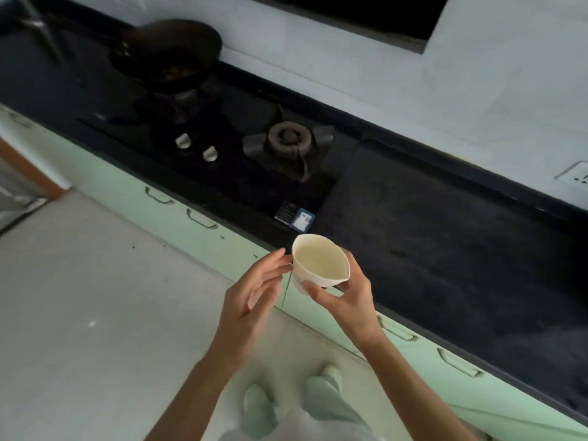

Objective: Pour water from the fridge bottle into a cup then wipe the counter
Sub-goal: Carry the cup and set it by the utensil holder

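A white paper cup [318, 262] is held upright in the air just in front of the dark counter's [445, 237] front edge. Its rim is squeezed slightly oval and its inside looks pale. My right hand [346, 294] grips the cup from below and from the right, thumb on the near side. My left hand [254, 291] hovers just left of the cup with fingers spread, fingertips almost touching its rim. No bottle or cloth is in view.
A two-burner gas stove [286, 144] sits on the counter to the left, with a dark wok [165, 55] on the far burner. Small boxes [294, 216] lie near the counter edge. Mint-green drawers [178, 205] run beneath. A wall socket [574, 176] is at right.
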Tool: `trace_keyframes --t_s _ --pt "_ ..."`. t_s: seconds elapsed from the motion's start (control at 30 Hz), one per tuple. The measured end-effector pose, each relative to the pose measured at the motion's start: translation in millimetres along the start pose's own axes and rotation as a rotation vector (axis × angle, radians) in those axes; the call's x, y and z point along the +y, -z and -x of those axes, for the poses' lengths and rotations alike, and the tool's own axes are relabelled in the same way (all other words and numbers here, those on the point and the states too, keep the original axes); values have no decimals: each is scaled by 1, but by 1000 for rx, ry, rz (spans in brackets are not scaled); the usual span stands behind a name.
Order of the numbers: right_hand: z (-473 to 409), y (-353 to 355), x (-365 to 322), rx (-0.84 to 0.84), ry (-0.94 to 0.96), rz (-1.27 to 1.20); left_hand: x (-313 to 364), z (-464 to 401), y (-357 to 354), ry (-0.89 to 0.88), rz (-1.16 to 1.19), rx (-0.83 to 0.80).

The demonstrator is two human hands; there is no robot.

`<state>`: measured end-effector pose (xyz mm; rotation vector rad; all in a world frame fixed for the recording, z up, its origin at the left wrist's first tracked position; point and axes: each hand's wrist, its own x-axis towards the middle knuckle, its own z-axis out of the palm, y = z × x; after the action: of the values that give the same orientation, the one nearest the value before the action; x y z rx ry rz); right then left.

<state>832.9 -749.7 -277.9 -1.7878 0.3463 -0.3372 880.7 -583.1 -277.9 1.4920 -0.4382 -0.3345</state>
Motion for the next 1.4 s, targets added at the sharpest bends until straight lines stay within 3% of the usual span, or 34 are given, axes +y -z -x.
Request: trace_keyframes --t_s 0.17,0.27,0.47,0.77,1.13,1.4 --pt "-10 -82 -14 -181 10 23 -2 20 76 20 23 193" --pt "-21 -128 -21 -292 4 23 -19 23 127 178 122 303" --pt "-55 -220 -34 -473 19 27 -13 43 180 32 87 571" --pt "-131 -358 -64 -708 65 -13 -17 1 296 62 117 804" --pt "-219 -488 -96 -787 146 -14 -5 -65 427 61 70 830" --pt "-264 -600 -128 -676 190 21 -7 -108 563 39 35 680"
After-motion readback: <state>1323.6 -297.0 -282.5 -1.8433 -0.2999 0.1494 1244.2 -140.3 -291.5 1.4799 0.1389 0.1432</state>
